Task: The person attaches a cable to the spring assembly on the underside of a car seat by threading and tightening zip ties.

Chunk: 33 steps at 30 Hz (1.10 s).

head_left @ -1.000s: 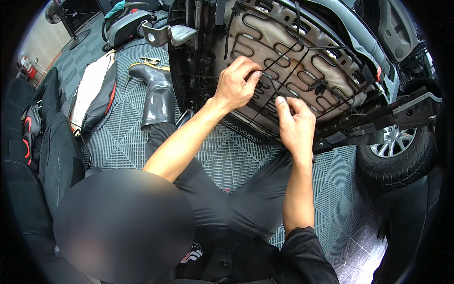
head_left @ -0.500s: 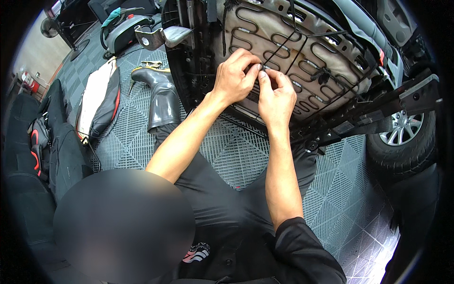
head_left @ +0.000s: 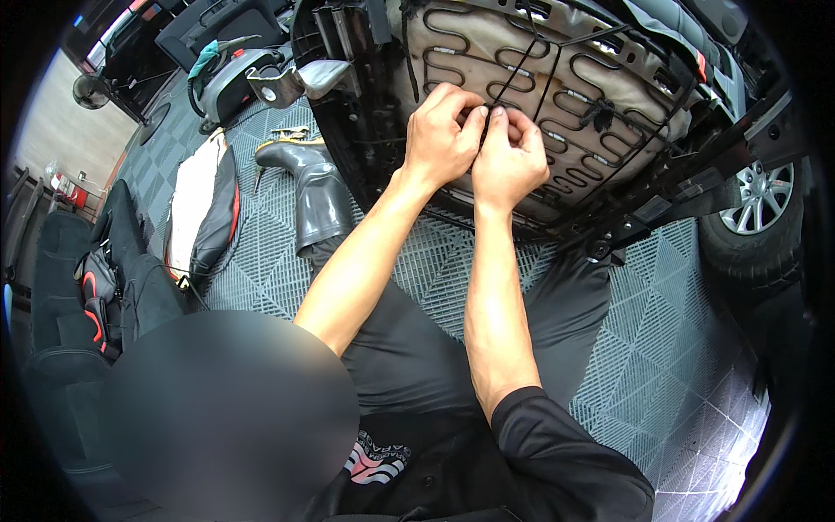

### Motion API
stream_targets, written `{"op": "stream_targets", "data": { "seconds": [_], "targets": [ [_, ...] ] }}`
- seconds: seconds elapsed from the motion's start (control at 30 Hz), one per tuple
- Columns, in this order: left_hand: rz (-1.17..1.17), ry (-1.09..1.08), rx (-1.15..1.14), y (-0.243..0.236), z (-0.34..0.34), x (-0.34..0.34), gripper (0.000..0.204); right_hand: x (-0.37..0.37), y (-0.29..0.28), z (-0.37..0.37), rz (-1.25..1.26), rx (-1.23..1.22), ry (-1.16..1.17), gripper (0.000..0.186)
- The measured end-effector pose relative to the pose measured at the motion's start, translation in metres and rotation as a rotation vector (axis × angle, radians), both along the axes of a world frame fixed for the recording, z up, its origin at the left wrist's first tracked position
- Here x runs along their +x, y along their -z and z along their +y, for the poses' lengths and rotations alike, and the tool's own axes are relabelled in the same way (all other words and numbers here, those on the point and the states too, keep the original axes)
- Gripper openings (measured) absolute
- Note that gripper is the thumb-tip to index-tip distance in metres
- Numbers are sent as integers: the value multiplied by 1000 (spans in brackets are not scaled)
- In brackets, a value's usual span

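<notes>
An upturned car seat, its black metal frame point(head_left: 383, 96) and pale padded underside showing, leans in front of me. Wavy wire springs point(head_left: 444, 52) cross the pale padding. Taut black cords point(head_left: 519, 71) run over the springs and down to my fingers. My left hand point(head_left: 435, 139) pinches the cord with thumb and forefinger against the padding. Close beside it, thumb nearly touching, my right hand point(head_left: 509, 170) is closed on the same cord. The exact spot between the fingertips is partly hidden by them.
A dark rubber boot point(head_left: 320, 204) is on my left leg, beside the seat. Farther left lie a white-and-black cover point(head_left: 202, 204) and black seats point(head_left: 65, 261). A grey machine point(head_left: 242, 83) and a fan point(head_left: 90, 91) stand behind. A car wheel point(head_left: 757, 204) is at right.
Both hands have drawn closer together at the cord, the right fingers curling in more. The whole view has shifted a little; the seat stays in place.
</notes>
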<state>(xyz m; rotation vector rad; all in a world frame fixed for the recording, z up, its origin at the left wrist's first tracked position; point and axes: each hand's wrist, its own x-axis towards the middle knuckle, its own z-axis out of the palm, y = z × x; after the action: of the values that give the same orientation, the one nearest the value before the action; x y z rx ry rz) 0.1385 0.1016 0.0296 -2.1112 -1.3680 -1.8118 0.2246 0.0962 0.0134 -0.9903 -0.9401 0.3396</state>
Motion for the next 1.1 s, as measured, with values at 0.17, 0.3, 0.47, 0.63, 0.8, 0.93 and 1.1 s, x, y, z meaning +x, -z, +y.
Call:
{"op": "stream_targets", "data": {
  "seconds": [0.17,0.3,0.47,0.63,0.8,0.93,1.1],
  "targets": [
    [18,1,-5,-1,0,-1,11,-3,2,3,15,14,-16,10],
    [-16,19,29,3,2,0,10,2,12,9,-101,100,-84,17],
    [-39,11,29,5,4,1,11,24,-3,-1,-31,-104,-487,27],
    [-169,4,47,10,0,9,11,39,-1,2,-61,-225,-631,34],
    [20,-20,156,8,5,3,11,53,-6,3,-3,-270,-815,41],
    [260,-103,99,-1,7,0,12,65,-8,9,-113,-283,-837,44],
    [434,-148,85,-3,9,-7,14,68,-12,5,-239,-264,-743,40]
  ]
}}
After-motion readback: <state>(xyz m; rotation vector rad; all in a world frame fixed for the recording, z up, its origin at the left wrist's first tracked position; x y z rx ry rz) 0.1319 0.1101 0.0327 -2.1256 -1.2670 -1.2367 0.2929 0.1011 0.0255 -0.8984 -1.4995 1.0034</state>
